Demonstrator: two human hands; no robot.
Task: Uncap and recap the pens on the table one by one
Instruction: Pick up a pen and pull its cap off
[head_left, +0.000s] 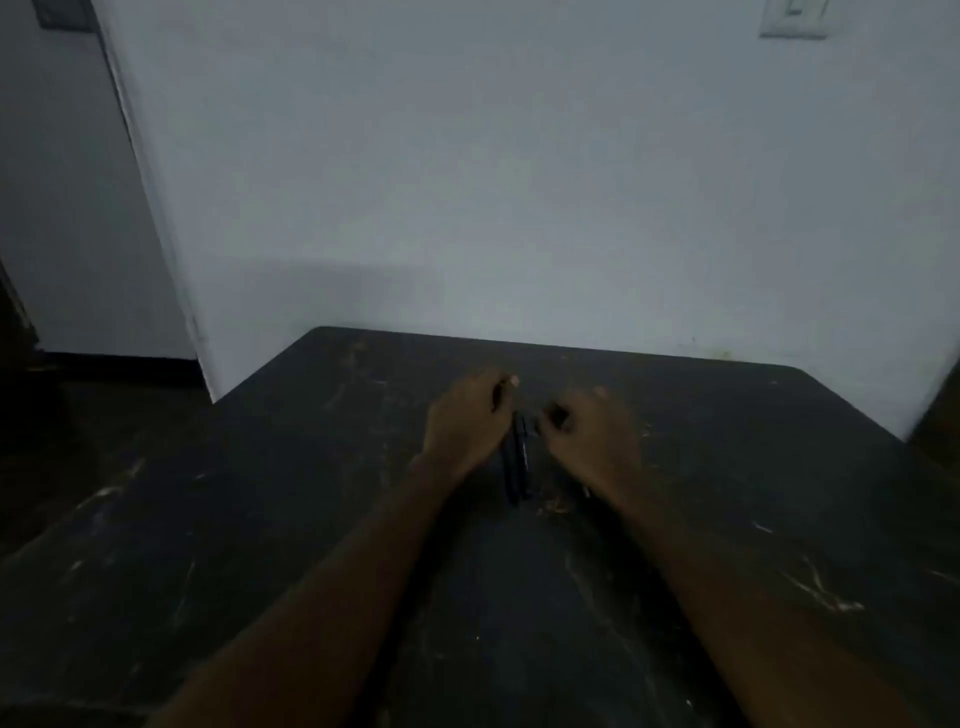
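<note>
The scene is dim and blurred. Dark pens (516, 460) lie side by side on the black scratched table (260, 493), between my two hands. My left hand (465, 421) has its fingers curled round a thin dark pen near its fingertips. My right hand (587, 434) pinches a small dark piece, seemingly a pen cap (557, 414), just right of the lying pens. The two hands are a short gap apart. I cannot tell how many pens lie there.
A pale wall (519, 182) rises right behind the table's far edge. A dark doorway and floor lie to the left (78, 234). A wall switch plate (795, 18) sits top right. Another dark object edges in at far right (940, 415).
</note>
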